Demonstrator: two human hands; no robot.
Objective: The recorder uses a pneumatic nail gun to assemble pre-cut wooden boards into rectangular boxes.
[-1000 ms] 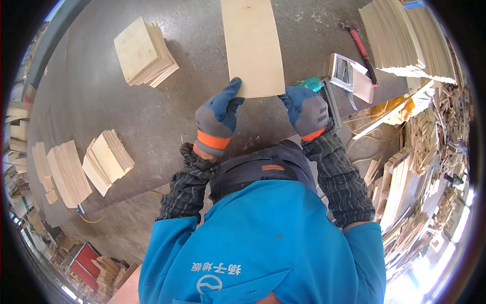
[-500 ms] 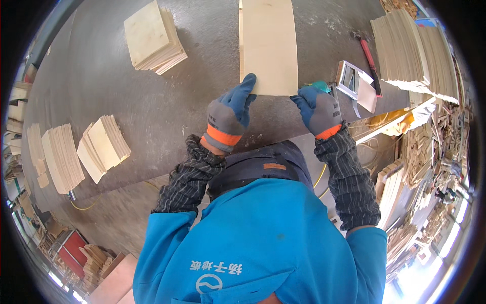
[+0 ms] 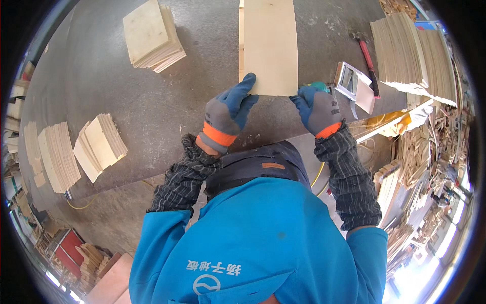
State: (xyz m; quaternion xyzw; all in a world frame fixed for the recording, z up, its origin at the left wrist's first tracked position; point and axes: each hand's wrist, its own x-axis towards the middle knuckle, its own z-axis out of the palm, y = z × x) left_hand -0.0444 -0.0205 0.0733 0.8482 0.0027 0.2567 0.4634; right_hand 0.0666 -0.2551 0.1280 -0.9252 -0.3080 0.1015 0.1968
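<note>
One gloved left hand (image 3: 226, 109): blue-coated thumb on the wood panel (image 3: 271, 50), fingers bent; grip cannot be told.
Gloved right hand (image 3: 320, 110): fingers bunched at its lower right corner; grip unclear.
Panel: smooth, pale, rectangular, upper centre.
Tabletop (image 3: 212, 45): dark, scuffed.
Claw hammer (image 3: 368, 58): red-and-black handle, upper right.
Veneer stack (image 3: 400, 48): ragged-edged, far upper right.

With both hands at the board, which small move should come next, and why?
Perhaps the right hand should nudge the board gently left: a narrow wooden strip shows beside its left edge, so the edges seem not to line up. The left hand, at the near left corner, seems placed to guide it.
</note>
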